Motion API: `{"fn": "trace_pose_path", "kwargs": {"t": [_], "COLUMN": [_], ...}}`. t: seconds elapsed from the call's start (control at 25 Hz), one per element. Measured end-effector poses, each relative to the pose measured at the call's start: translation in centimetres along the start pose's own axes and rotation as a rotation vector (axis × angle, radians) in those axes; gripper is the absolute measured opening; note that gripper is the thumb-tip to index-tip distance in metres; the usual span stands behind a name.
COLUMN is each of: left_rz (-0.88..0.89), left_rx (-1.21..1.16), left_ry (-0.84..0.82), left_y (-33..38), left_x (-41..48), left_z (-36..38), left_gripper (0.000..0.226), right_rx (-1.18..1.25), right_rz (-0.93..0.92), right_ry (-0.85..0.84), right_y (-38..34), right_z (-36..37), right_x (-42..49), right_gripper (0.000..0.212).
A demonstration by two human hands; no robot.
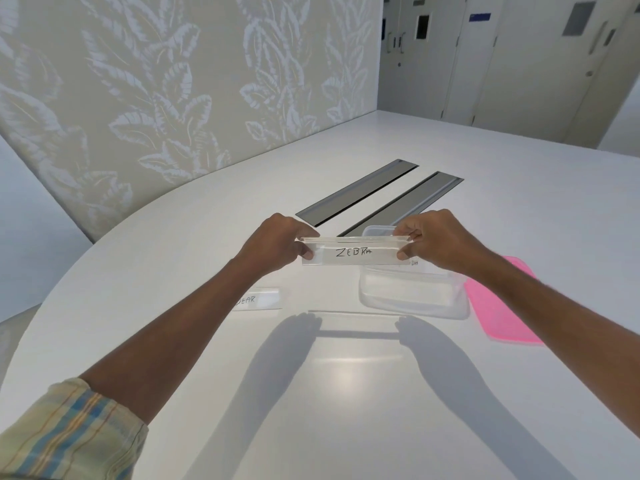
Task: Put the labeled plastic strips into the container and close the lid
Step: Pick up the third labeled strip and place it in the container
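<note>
A clear plastic strip labeled ZEBRA (pixel 351 252) is held up above the table by both ends. My left hand (pixel 277 242) pinches its left end and my right hand (pixel 433 242) pinches its right end. Just behind and below it stands the clear open container (pixel 412 303), where part of another labeled strip (pixel 414 262) shows past my right hand. A strip labeled BEAR (pixel 258 299) lies flat on the table under my left forearm, partly hidden. The pink lid (pixel 502 306) lies to the right of the container, partly under my right forearm.
The white table (pixel 329 393) curves round at the left. Two grey cable hatches (pixel 356 194) are set into its top behind the container. A leaf-patterned wall panel stands at the table's far side, and doors show at the back right.
</note>
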State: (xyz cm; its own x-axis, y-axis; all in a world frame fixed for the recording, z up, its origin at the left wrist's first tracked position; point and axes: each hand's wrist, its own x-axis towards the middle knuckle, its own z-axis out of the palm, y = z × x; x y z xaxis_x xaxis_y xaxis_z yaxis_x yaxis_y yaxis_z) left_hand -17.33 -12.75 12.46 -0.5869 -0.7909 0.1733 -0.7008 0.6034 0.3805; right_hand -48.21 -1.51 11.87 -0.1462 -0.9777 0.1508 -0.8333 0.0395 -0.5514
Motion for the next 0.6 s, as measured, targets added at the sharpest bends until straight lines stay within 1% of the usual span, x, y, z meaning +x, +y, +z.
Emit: {"fn": "trace_pose_path", "kwargs": {"t": [0.08, 0.16, 0.36, 0.6], "left_rz": [0.022, 0.007, 0.017, 0.006], "left_rx": [-0.022, -0.047, -0.041, -0.015], "left_ry": [0.002, -0.007, -0.055, -0.113], "left_y": [1.8, 3.5, 7.5, 8.5], "left_x": [1.8, 3.5, 7.5, 11.3], "left_z": [0.8, 1.7, 4.3, 8.1], "left_gripper": [0.041, 0.042, 0.048, 0.045], "right_rx": [-0.031, -0.043, -0.059, -0.082], "right_rz": [0.009, 0.026, 0.079, 0.131], "right_ry": [0.008, 0.016, 0.035, 0.003], "right_y": [1.9, 3.7, 7.9, 11.8], "right_z": [-1.6, -3.0, -5.5, -5.8], "right_x": [0.1, 0.2, 0.3, 1.7], "right_gripper": [0.045, 0.043, 0.04, 0.038]}}
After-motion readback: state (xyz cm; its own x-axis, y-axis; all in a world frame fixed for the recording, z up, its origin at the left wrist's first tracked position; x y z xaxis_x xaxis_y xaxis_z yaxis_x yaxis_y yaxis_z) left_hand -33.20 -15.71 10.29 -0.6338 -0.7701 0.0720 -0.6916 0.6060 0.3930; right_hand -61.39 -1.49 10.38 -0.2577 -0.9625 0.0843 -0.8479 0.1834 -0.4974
